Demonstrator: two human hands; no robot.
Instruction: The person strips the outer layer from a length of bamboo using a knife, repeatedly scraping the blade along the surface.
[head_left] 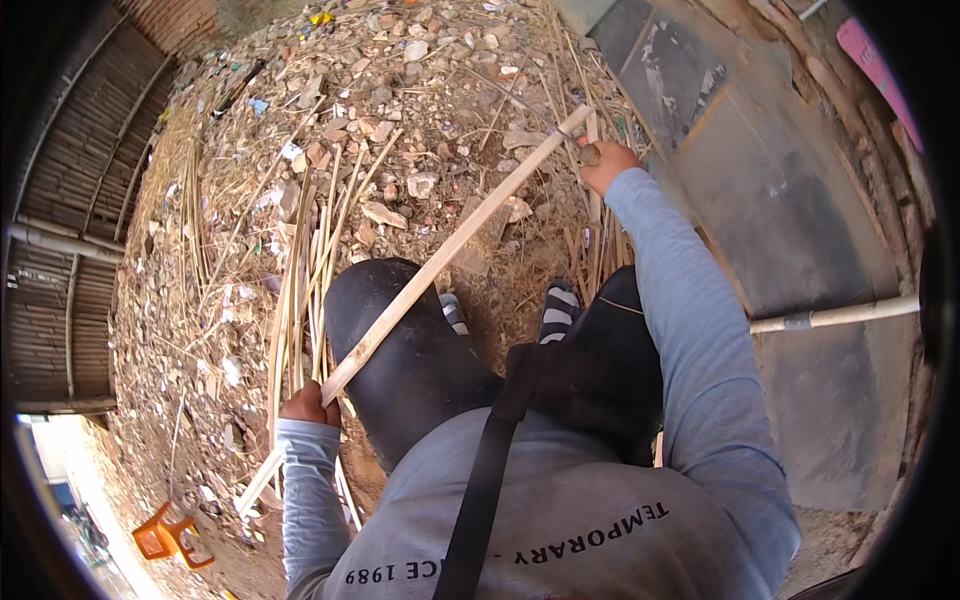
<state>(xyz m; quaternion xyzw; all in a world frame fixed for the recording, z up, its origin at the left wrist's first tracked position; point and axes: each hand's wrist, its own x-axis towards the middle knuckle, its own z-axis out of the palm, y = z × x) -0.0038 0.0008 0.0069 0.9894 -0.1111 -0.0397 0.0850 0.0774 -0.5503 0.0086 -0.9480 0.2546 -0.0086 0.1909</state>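
Where the long, flat, pale wooden slat [455,245] slants above our left thigh [420,370], its straight edges are visible. Our left hand [309,404] is closed around its lower portion; our right hand [611,166] grips a small object [590,155], kind unclear, beside its upper end. Thin pale strips [290,310] lie left on rubble [420,185], near an orange plastic stool [170,537].

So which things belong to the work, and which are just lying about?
Work:
long pale strip, held in the left hand; right hand near its far end
probably the similar strips on the left

Just lying about, it seems:
stones
orange stool
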